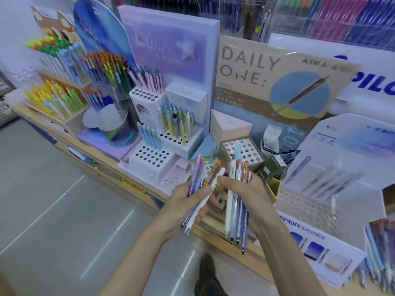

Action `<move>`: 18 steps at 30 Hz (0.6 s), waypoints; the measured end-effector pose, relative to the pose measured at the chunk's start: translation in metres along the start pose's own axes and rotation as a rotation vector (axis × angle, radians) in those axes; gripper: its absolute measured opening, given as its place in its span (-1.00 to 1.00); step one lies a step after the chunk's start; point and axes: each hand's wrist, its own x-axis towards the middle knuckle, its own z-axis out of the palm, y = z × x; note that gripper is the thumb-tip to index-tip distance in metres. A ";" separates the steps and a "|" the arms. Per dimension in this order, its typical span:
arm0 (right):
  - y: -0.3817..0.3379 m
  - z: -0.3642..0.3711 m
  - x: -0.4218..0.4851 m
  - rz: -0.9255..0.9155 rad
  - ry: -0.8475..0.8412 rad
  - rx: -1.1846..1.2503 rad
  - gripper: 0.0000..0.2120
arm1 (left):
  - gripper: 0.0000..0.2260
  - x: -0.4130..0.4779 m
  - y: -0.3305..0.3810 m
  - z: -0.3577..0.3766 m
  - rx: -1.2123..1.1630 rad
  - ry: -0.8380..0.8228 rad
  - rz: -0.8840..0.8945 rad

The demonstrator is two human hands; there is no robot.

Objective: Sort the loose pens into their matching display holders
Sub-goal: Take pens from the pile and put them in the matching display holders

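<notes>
Bright, even shop light with a cool bluish cast; source not in view. Shadows faint, soft. Glare streaks on the clear bins (331, 20) far above the right hand (241, 189) and on the film over the card (267, 82). Floor (53, 199) lines left of the left hand (188, 201) bow with lens distortion. Rack (310, 201) right of the right hand smeared by motion blur. Held pens (237, 210) slightly soft.

Both bare forearms reach forward, wrists near each other. The left hand (188, 202) curls round a fistful of pens (195, 178), and the right hand (249, 190) grips a second fistful (236, 212)
</notes>
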 end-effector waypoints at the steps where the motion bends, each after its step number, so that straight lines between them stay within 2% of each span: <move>1: -0.002 0.001 0.009 -0.020 0.014 -0.022 -0.86 | -0.77 0.009 0.003 -0.005 0.007 -0.011 -0.001; 6: -0.015 0.003 0.054 0.014 0.011 0.060 -0.83 | -0.78 0.059 0.019 -0.020 0.027 -0.093 -0.052; 9: -0.025 -0.001 0.075 0.045 -0.016 0.141 -0.71 | -0.78 0.086 0.033 -0.026 0.012 -0.162 -0.055; 13: -0.030 0.001 0.094 0.061 0.037 0.163 -0.97 | -0.76 0.117 0.048 -0.034 -0.006 -0.234 -0.047; 18: -0.022 0.014 0.100 -0.061 0.174 0.102 -0.98 | -0.75 0.144 0.054 -0.042 -0.024 -0.303 -0.086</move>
